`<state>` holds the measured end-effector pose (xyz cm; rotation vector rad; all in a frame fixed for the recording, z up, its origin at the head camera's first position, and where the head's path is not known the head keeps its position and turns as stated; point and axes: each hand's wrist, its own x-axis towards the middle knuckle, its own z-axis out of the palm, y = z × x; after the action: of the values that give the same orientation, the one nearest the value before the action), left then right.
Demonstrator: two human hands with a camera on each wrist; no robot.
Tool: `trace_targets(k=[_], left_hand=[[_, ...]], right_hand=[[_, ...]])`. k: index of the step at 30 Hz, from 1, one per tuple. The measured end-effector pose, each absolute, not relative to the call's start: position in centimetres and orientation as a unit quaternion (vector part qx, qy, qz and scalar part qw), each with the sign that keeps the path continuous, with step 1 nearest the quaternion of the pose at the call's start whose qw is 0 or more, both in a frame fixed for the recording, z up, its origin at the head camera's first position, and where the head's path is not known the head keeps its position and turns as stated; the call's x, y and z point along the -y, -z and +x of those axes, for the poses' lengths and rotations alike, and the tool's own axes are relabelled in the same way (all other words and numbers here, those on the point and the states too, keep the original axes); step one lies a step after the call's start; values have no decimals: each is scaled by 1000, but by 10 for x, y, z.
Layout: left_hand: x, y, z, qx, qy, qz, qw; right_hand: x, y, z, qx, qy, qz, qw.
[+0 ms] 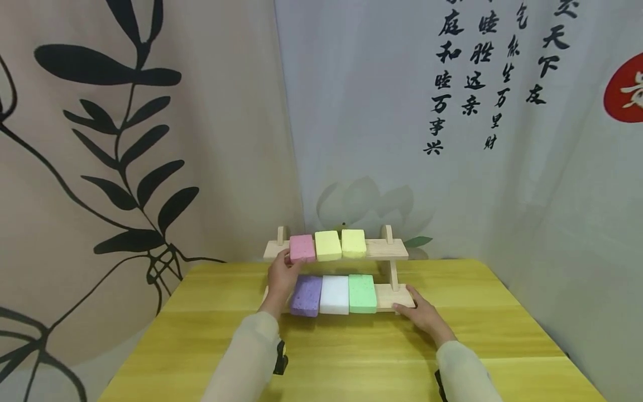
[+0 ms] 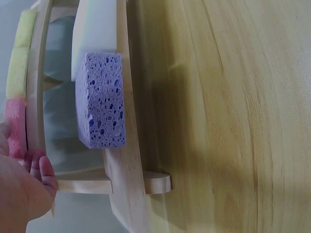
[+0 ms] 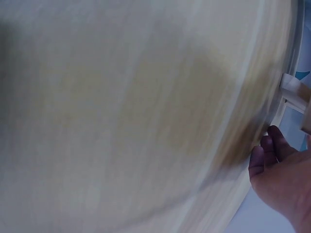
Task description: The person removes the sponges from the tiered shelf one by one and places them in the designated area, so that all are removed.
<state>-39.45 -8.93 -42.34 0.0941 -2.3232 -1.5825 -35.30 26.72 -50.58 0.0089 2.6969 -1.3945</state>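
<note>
A two-tier wooden rack (image 1: 387, 249) stands on the table. Its upper board carries a pink sponge (image 1: 302, 248) and two yellow sponges (image 1: 328, 246). On the lower board sit a purple sponge (image 1: 306, 296), a white sponge (image 1: 334, 295) and a green sponge (image 1: 362, 293), side by side. My left hand (image 1: 282, 279) pinches the pink sponge at its left end. In the left wrist view, the fingertips of that hand (image 2: 22, 189) lie curled at the board's edge beside the sponge. My right hand (image 1: 427, 315) grips the right end of the lower board, thumb in front and fingers behind.
The wood-grain table (image 1: 351, 357) reaches back to a printed curtain (image 1: 226, 139) with leaf drawings and dark writing. Rack uprights (image 1: 393, 274) join the two boards. A dark strap (image 1: 281, 358) sits at my left sleeve.
</note>
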Motion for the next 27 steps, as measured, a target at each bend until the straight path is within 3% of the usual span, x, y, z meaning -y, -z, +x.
trace_targets(k=[6, 27], left_hand=[[93, 429, -392, 798, 572, 28, 189], [97, 429, -397, 733, 654, 81, 167]], right_hand=[[-265, 506, -349, -885, 463, 2, 49], [-265, 504, -350, -887, 460, 1, 46]])
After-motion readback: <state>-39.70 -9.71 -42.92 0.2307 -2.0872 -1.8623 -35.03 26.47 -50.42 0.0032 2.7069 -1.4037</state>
